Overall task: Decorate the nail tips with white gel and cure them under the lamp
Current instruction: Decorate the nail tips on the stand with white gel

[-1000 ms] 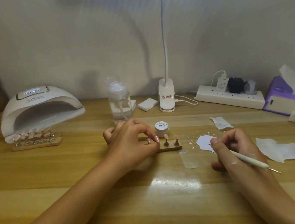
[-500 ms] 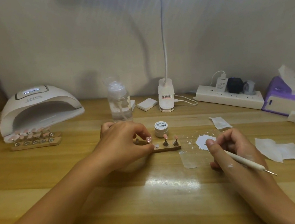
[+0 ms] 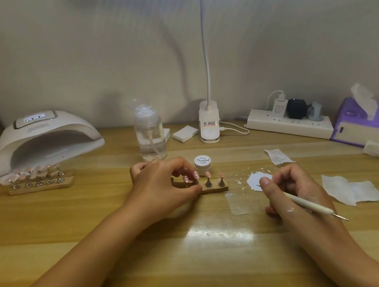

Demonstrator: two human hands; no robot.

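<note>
1. Nail tips (image 3: pixel 208 173) stand on a wooden strip (image 3: pixel 214 189) in the middle of the desk (image 3: pixel 197 260), just in front of the gel pot (image 3: pixel 202 164). Your left hand (image 3: pixel 163 188) pinches the strip's left end, so press it flat.
2. Your right hand (image 3: pixel 290 188) has its grip closed round the dotting pen (image 3: pixel 308 203), whose point is at the white gel puddle (image 3: pixel 255 179). Load one small bead.
3. Rest that wrist on the desk before touching a tip.
4. Cure under the lamp (image 3: pixel 47 145) afterwards.

Bare forearms (image 3: pixel 97 253), white-flecked right hand (image 3: pixel 300 192)
</note>
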